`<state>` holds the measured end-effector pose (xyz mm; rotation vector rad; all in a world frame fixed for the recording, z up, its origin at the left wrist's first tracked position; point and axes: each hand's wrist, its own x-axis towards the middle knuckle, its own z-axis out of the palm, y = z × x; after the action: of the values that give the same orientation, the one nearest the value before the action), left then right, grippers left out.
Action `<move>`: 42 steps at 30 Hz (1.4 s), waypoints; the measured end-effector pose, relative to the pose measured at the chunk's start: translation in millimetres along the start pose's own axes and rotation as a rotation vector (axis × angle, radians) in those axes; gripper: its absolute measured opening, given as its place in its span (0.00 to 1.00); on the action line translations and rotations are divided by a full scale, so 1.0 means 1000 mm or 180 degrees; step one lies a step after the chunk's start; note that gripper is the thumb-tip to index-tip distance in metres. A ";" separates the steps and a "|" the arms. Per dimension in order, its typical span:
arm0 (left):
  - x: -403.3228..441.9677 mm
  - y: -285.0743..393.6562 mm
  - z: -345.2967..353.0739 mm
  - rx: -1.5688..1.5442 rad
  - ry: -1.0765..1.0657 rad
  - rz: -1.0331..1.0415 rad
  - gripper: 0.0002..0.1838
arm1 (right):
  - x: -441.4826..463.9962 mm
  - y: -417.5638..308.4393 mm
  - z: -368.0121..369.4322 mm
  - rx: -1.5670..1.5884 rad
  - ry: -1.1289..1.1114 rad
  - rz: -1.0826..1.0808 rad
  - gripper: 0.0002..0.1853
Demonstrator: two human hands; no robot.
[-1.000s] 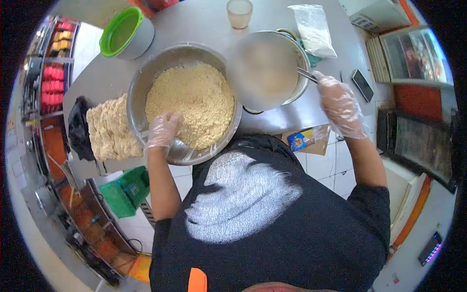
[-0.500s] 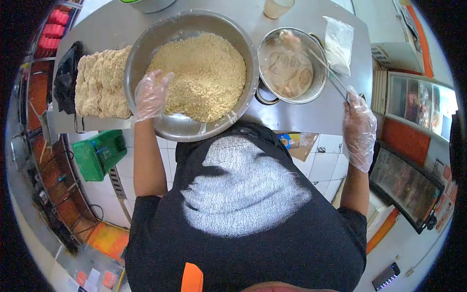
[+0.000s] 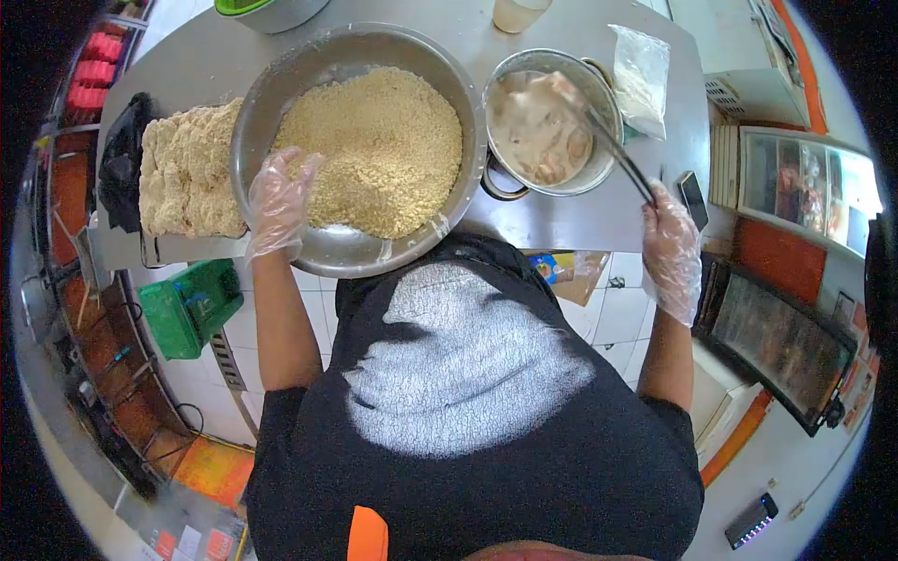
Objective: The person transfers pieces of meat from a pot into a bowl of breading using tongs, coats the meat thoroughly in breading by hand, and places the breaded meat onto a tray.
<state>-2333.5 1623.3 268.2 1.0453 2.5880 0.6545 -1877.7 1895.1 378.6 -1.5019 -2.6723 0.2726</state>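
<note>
The clear-gloved right hand (image 3: pixel 672 245) has raised its clasped long metal tongs (image 3: pixel 626 162), apparently freeing a pale piece (image 3: pixel 562 86) from the right-side silver pot (image 3: pixel 591 176), the clear-gloved left hand (image 3: pixel 279 208) spread loosely at the left-side grey basin (image 3: pixel 259 122).

Illumination is even and moderately bright, with a soft sheen on the metal table (image 3: pixel 603 222) and washed-out glare at the glass case (image 3: pixel 806 182). Fisheye distortion bends the periphery into black, speckled corners. The metal utensil (image 3: pixel 617 152) is blurred, probably by motion.
</note>
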 end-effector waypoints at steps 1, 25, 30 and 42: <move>0.000 0.003 -0.001 0.0024 0.0031 0.0021 0.30 | 0.002 0.004 0.004 -0.0101 0.0150 0.0055 0.19; -0.012 0.072 0.025 0.0521 -0.1824 0.0402 0.22 | -0.044 0.009 0.018 0.0490 0.0201 0.0656 0.22; -0.004 0.030 0.013 -0.0564 -0.0922 0.0041 0.21 | -0.030 0.017 0.011 0.0139 0.0316 0.0833 0.22; 0.013 -0.022 -0.003 -0.1856 0.0860 -0.0537 0.28 | -0.013 -0.064 -0.011 0.1477 -0.0522 -0.0345 0.24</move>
<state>-2356.9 1617.9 258.5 0.5751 2.4037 1.4686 -1922.9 1853.4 401.9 -1.2321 -2.5432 0.9670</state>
